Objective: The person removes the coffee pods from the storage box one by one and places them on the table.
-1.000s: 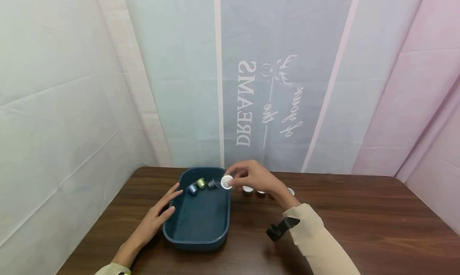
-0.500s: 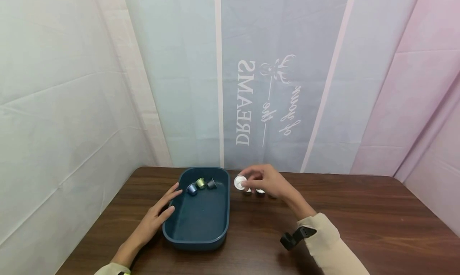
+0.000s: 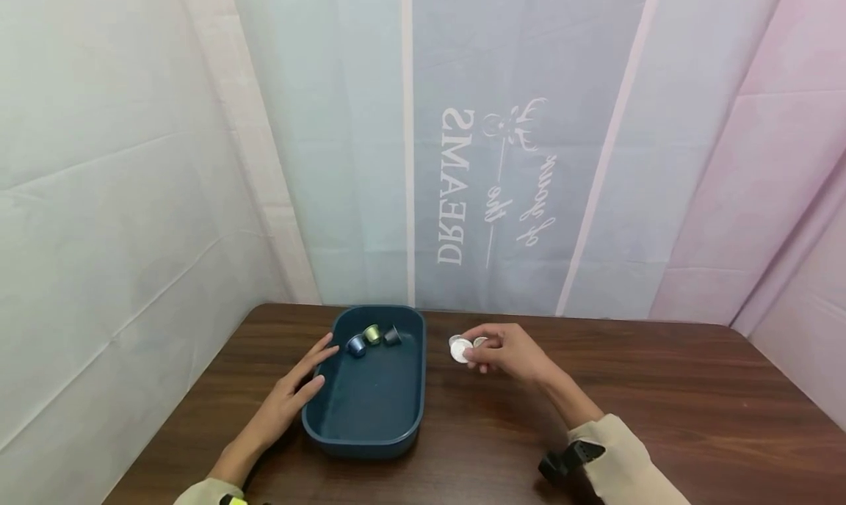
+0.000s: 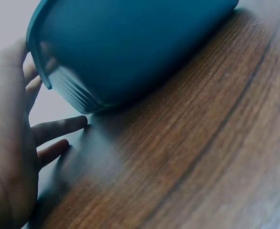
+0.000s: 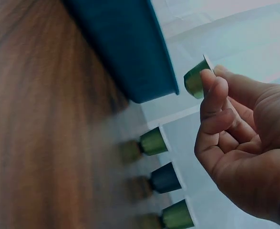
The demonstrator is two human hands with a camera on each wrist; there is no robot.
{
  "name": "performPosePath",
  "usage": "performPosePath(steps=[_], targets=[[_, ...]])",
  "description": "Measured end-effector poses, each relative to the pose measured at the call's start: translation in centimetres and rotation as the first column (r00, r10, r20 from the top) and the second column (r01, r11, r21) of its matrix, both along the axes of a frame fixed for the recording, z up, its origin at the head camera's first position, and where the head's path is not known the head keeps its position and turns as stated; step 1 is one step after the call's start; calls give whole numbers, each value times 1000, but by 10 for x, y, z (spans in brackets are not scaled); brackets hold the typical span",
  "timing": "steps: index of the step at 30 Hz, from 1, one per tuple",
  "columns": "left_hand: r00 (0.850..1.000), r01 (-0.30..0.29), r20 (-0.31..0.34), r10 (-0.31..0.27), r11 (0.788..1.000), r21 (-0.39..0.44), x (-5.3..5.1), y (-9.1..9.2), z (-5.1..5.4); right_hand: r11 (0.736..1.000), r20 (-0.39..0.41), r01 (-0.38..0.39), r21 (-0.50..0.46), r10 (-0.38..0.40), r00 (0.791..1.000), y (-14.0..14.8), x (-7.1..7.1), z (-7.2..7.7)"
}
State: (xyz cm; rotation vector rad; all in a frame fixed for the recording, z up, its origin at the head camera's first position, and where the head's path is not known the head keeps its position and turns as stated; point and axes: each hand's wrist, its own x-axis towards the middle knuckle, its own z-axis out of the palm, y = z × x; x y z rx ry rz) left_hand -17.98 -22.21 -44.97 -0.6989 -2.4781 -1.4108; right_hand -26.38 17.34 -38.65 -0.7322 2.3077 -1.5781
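Note:
My right hand (image 3: 512, 352) pinches a green coffee capsule (image 5: 195, 81) between thumb and fingers, its white foil lid facing me in the head view. It is just right of the dark blue bin (image 3: 373, 409). My left hand (image 3: 280, 406) lies with outstretched fingers along the bin's left rim; the left wrist view shows some fingers behind the rim and others near its outer wall. Inside, at the far end, are a blue capsule (image 3: 356, 346), a yellow-green capsule (image 3: 372, 334) and a dark grey capsule (image 3: 393, 335).
Below my right hand in the right wrist view, a green capsule (image 5: 153, 141), a blue capsule (image 5: 166, 178) and another green capsule (image 5: 177, 214) stand in a row. The brown wooden table (image 3: 661, 402) ends at a hanging printed cloth (image 3: 515, 64).
Holding the capsule, my right hand has moved right and somewhat down from beside the bin's right rim. My left hand has stayed on the bin, and the capsules inside look unmoved.

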Motion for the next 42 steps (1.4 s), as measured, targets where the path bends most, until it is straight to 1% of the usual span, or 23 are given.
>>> performPosePath(steps=[3, 8, 12, 16, 22, 30, 34, 39, 42], targets=[[1000, -1, 11, 1, 1000, 3, 0, 2, 2, 1000, 53, 17, -18, -16, 998, 1, 1, -7], [1000, 10, 23, -10, 1000, 13, 2, 3, 3, 1000, 105, 21, -12, -20, 994, 2, 3, -18], [1000, -1, 25, 1, 1000, 15, 4, 2, 3, 999, 178, 27, -41, -19, 984, -2, 4, -25], [999, -12, 32, 11, 1000, 8, 3, 1, 4, 997, 230, 49, -51, -35, 972, -7, 6, -26], [999, -14, 37, 14, 1000, 6, 4, 2, 8, 997, 258, 69, -47, -55, 965, -8, 4, -27], [999, -4, 35, 4, 1000, 5, 3, 3, 10, 998, 275, 45, -54, -29, 961, -6, 2, -31], [999, -11, 45, 10, 1000, 3, 3, 3, 11, 997, 284, 35, -66, -15, 959, -6, 2, -31], [999, -19, 48, 19, 1000, -7, 1, 3, 10, 997, 294, 39, -70, -17, 956, -6, 3, -29], [999, -11, 50, 10, 1000, 5, 1, 2, 10, 997, 300, 33, -72, -10, 954, -6, 3, -28]])
